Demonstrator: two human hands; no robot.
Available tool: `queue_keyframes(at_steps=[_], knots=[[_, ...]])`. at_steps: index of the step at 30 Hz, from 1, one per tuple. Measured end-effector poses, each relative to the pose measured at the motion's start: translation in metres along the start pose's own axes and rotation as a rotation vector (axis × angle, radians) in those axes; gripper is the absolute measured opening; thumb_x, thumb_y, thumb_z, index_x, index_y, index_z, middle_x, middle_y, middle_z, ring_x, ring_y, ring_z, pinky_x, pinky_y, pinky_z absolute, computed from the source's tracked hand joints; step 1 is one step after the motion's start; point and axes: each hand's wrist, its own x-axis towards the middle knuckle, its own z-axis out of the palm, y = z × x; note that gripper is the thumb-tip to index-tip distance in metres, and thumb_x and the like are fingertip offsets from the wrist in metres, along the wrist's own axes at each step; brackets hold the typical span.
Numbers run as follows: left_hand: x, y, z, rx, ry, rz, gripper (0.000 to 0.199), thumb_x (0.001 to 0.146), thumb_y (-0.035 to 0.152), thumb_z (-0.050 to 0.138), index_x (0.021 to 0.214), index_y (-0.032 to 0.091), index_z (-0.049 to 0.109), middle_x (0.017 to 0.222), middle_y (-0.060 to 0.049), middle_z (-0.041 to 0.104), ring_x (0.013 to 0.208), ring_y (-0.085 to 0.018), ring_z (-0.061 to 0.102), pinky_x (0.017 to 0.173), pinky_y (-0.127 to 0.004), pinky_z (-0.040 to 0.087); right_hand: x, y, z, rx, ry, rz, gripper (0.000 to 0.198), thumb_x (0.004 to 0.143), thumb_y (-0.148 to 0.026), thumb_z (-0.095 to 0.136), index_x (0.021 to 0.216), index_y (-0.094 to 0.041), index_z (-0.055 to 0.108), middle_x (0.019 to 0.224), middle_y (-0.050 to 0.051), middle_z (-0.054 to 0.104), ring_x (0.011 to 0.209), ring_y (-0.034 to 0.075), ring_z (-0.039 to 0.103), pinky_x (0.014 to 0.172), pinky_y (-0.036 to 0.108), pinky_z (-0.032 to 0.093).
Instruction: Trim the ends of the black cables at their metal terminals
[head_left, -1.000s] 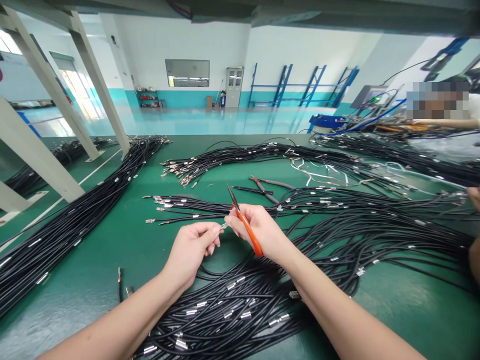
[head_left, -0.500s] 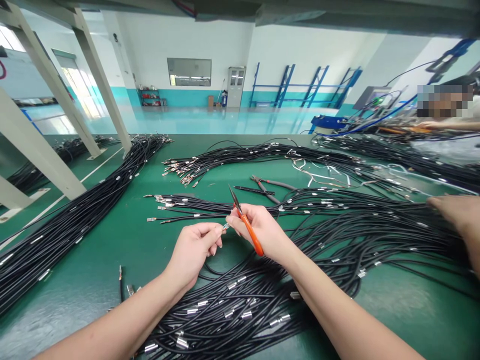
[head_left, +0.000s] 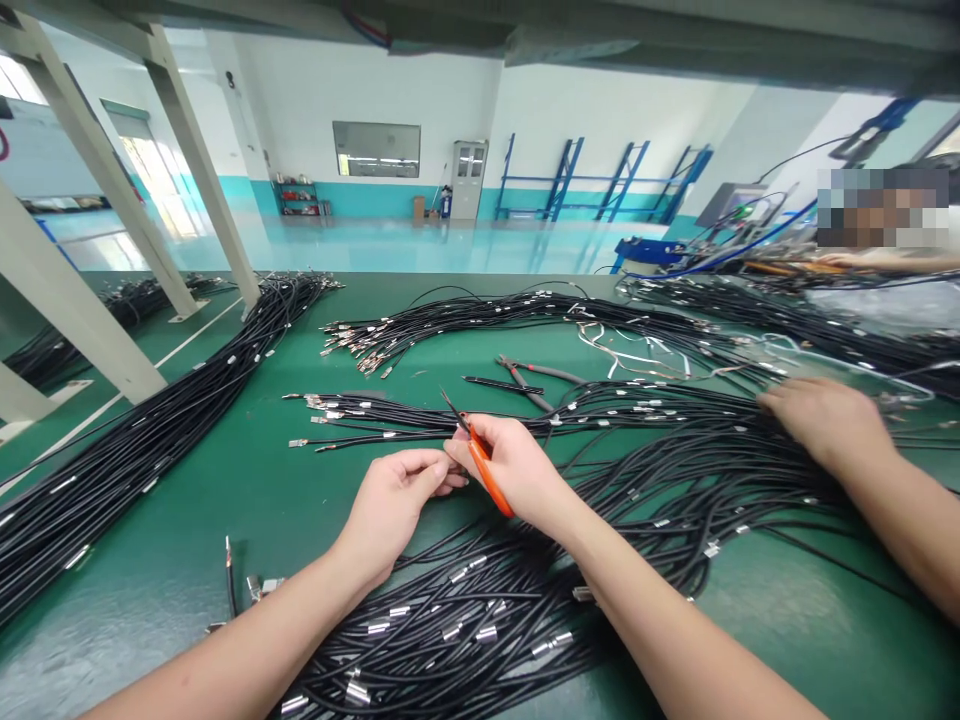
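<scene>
Pinched closed at the middle of the bench, my left hand [head_left: 394,500] holds a black cable end; its metal terminal is hidden between the fingers now. My right hand [head_left: 517,465] is wrapped around orange-handled pliers [head_left: 489,478], their dark pointed jaws aimed up and to the left. The fingertips of both hands meet at the cable end. Below them spreads a large bundle of black cables [head_left: 480,575] with silver terminals. Just beyond my hands lies a thinner cable bundle [head_left: 375,408].
On the green bench [head_left: 352,350] lie grey-and-red pliers [head_left: 517,372], a black pen-like tool [head_left: 501,384] and white ties [head_left: 600,345]. Another cable bundle [head_left: 187,400] runs along the left beside white frame posts [head_left: 82,310]. Another person's hand [head_left: 832,420] reaches in from the right.
My hands have drawn together, covering the terminal that showed between them. The pliers have shifted slightly left. The other person's hand has moved left onto the cables.
</scene>
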Motion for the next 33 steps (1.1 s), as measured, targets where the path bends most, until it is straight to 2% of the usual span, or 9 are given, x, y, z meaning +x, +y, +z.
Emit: queue_keyframes(at_steps=[5,8,11,14,20,24,27,29,33], knots=[[-0.004,0.003,-0.001,0.433,-0.006,0.07,0.02,0.076,0.02,0.051,0.089,0.014,0.065,0.09,-0.009,0.065,0.083,-0.02,0.058,0.08,-0.034,0.043,0.002,0.001,0.0,-0.129,0.093,-0.046,0.018,0.074,-0.028,0.049,0.06,-0.017,0.046,0.055,-0.003,0.044,0.052,0.009,0.038,0.05,0.021,0.033],[-0.016,0.008,0.004,0.799,-0.172,0.156,0.028,0.078,0.03,0.052,0.101,0.015,0.062,0.095,-0.01,0.062,0.09,-0.024,0.054,0.082,-0.038,0.041,0.004,0.006,-0.006,-0.135,0.178,-0.009,0.017,0.076,-0.029,0.048,0.064,-0.017,0.049,0.053,-0.003,0.048,0.049,0.01,0.042,0.05,0.022,0.036],[-0.03,0.015,0.011,1.048,-0.377,0.226,0.04,0.077,0.04,0.054,0.109,0.016,0.057,0.1,-0.011,0.059,0.093,-0.027,0.05,0.081,-0.042,0.041,0.008,0.016,-0.011,-0.179,0.188,0.008,0.013,0.075,-0.026,0.047,0.067,-0.017,0.052,0.058,0.0,0.056,0.052,0.013,0.049,0.054,0.024,0.04],[-0.039,0.02,0.017,1.176,-0.48,0.249,0.04,0.076,0.041,0.055,0.106,0.015,0.056,0.097,-0.011,0.057,0.089,-0.027,0.05,0.076,-0.04,0.043,0.01,0.025,-0.007,-0.341,0.16,-0.05,0.006,0.074,-0.019,0.048,0.071,-0.017,0.054,0.068,0.003,0.06,0.06,0.015,0.054,0.06,0.026,0.042],[-0.045,0.025,0.021,1.299,-0.505,0.251,0.029,0.078,0.036,0.054,0.095,0.014,0.061,0.09,-0.011,0.059,0.084,-0.026,0.052,0.073,-0.038,0.043,0.013,0.035,0.009,-0.653,0.037,-0.259,0.016,0.067,-0.004,0.047,0.073,-0.018,0.053,0.078,0.004,0.059,0.072,0.016,0.053,0.065,0.026,0.042],[-0.043,0.022,0.019,1.261,-0.464,0.303,0.024,0.077,0.035,0.055,0.086,0.014,0.064,0.083,-0.011,0.062,0.079,-0.026,0.055,0.07,-0.037,0.043,0.017,0.036,0.014,-0.707,0.061,-0.285,0.018,0.067,-0.002,0.044,0.071,-0.018,0.052,0.076,0.006,0.057,0.074,0.019,0.051,0.065,0.029,0.041],[-0.036,0.016,0.015,1.094,-0.371,0.282,0.018,0.075,0.032,0.057,0.078,0.017,0.067,0.077,-0.008,0.063,0.074,-0.023,0.056,0.067,-0.034,0.042,0.019,0.036,0.014,-0.729,0.087,-0.295,0.016,0.068,-0.004,0.043,0.069,-0.018,0.049,0.075,0.007,0.056,0.075,0.022,0.05,0.065,0.031,0.041],[-0.027,0.013,0.01,0.845,-0.234,0.223,0.014,0.072,0.029,0.059,0.07,0.018,0.068,0.069,-0.005,0.063,0.067,-0.02,0.057,0.063,-0.03,0.042,0.02,0.037,0.012,-0.718,0.126,-0.293,0.014,0.07,-0.006,0.043,0.07,-0.018,0.049,0.075,0.007,0.057,0.075,0.022,0.051,0.065,0.031,0.041],[-0.004,0.009,-0.005,0.127,0.189,0.013,0.015,0.067,0.028,0.063,0.067,0.014,0.066,0.061,-0.004,0.062,0.056,-0.015,0.056,0.051,-0.024,0.04,0.019,0.042,0.005,-0.601,0.232,-0.224,0.008,0.073,-0.013,0.044,0.069,-0.019,0.047,0.072,0.006,0.056,0.068,0.02,0.052,0.06,0.03,0.042]])
